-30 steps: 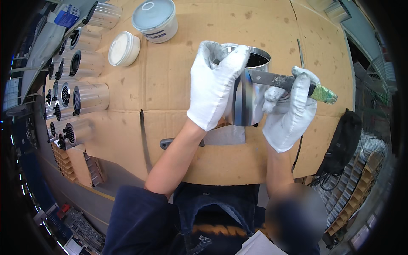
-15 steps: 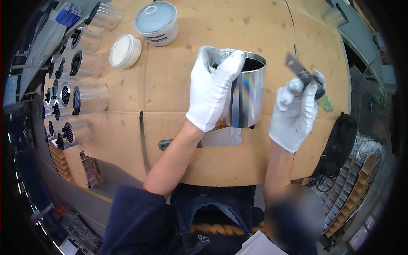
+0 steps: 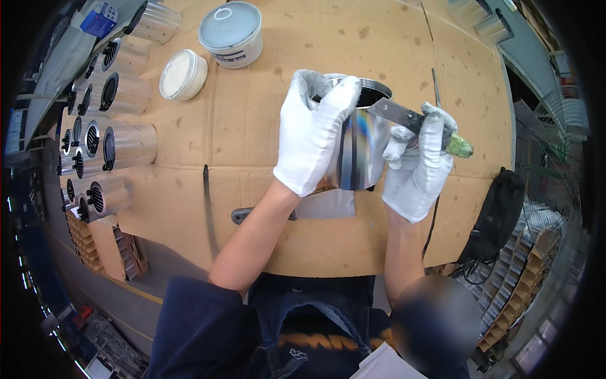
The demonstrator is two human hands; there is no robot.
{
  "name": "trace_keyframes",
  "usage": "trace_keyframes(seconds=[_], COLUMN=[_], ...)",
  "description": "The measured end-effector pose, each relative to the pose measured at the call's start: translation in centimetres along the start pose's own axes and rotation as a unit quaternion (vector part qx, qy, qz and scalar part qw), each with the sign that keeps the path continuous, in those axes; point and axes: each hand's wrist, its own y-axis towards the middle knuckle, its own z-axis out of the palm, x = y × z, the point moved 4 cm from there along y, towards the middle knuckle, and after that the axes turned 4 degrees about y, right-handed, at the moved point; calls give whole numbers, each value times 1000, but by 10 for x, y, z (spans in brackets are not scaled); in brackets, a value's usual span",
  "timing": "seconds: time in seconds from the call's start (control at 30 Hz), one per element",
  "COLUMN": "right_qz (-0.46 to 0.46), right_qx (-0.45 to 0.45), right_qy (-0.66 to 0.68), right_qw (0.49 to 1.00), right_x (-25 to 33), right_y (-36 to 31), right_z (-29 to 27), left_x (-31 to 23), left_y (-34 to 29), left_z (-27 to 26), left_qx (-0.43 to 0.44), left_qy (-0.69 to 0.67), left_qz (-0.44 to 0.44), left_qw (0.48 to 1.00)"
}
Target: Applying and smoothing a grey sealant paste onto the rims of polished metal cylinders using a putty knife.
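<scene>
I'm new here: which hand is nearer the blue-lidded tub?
Left. In the picture, the left hand is below-right of the tub; the right hand is farther right and lower.

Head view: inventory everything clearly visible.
Held cylinder: one, silver, centre
Scraper: one, dark, green end, right centre
Flat blade: one, grey, lower centre
Large tub: one, white, bluish lid, upper left
Small tub: one, white, beside it
Cylinders: several, silver, left and top right
Box: one, blue, top left
Bag: one, black, right
Cardboard: count unclear, brown, centre
Paper: count unclear, white, bottom
Left hand: one, white glove, on cylinder
Right hand: one, white glove, on scraper
</scene>
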Motion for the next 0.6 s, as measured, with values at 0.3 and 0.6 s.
trace_keyframes(seconds=[0.3, 0.6], right_qz=[-32, -25], right_qx=[11, 37], right_qy=[-55, 15], right_qw=[998, 999], right_x=[-5, -4], right_y=[-1, 0], right_z=[-5, -4], left_x=[3, 3], left_y=[0, 0], left_z=[-1, -1], left_qx=[0, 4], left_qy=[0, -4], left_qz=[8, -2], left_qw=[1000, 1000])
